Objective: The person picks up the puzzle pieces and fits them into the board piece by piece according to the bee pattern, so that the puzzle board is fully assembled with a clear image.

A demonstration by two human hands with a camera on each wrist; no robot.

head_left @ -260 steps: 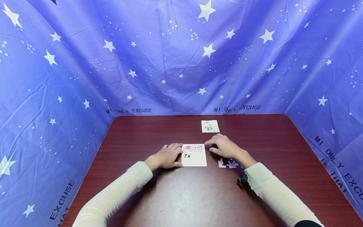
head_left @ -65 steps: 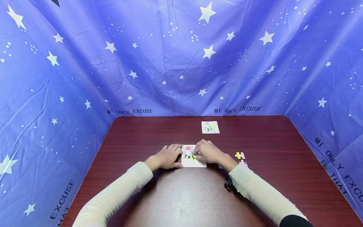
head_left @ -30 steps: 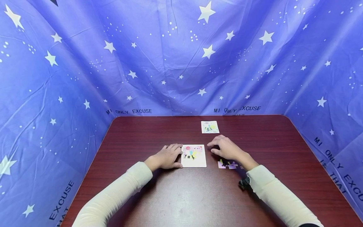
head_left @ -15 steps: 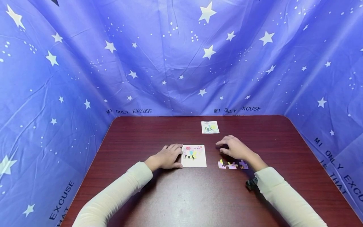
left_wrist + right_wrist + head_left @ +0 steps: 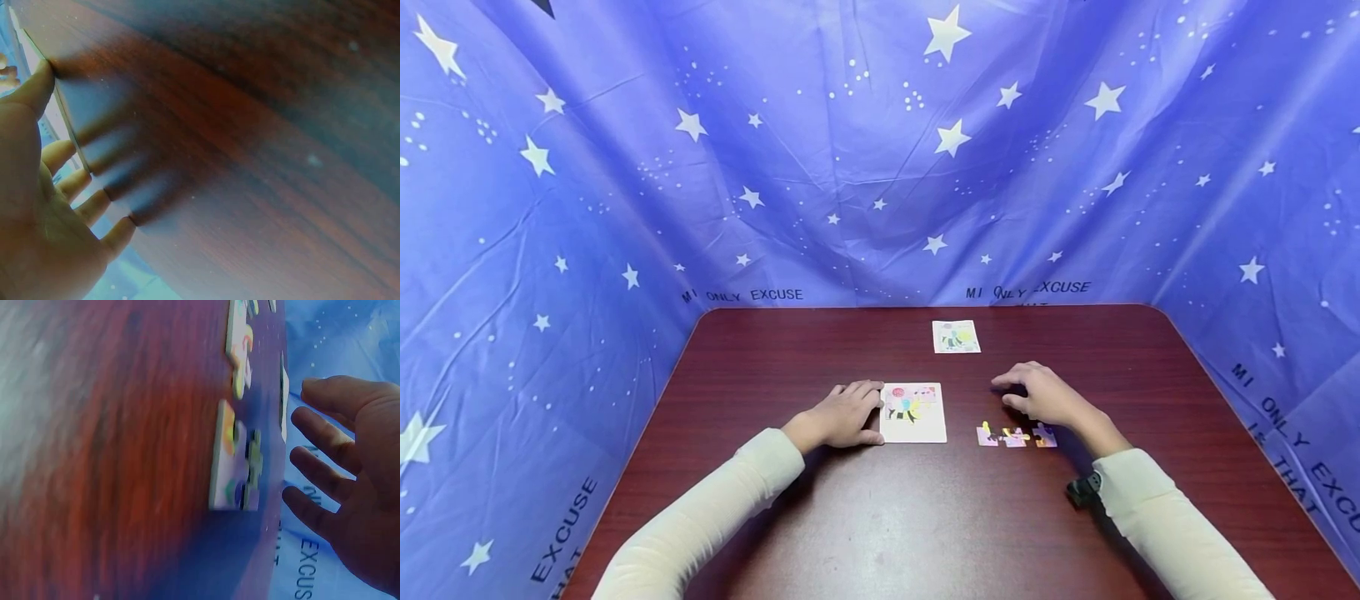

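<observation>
My left hand (image 5: 844,414) rests at the left edge of a white square puzzle tray (image 5: 917,429), fingers spread along that side. In the left wrist view the thumb and fingertips touch the edge of the tray (image 5: 70,128). Fitted pieces fill its upper part, showing a red round shape and a yellow-and-black striped figure with blue; the lower part is plain white. My right hand (image 5: 1041,394) hovers over the table to the right, holding nothing, fingers loosely bent. Just in front of it lie several loose jigsaw pieces (image 5: 1015,437), pink and purple with yellow. The right wrist view shows one such puzzle piece (image 5: 228,472) close by.
A small printed picture card (image 5: 957,337) with a similar design lies farther back on the dark red wooden table (image 5: 865,517). A blue star-patterned curtain (image 5: 880,150) surrounds the table's back and sides. A black wrist camera (image 5: 1082,492) sits under the right wrist.
Jigsaw pieces with yellow, black and blue have been added to the tray since the oldest frame. My right hand has left the tray and moved rightward. The left hand has stayed put.
</observation>
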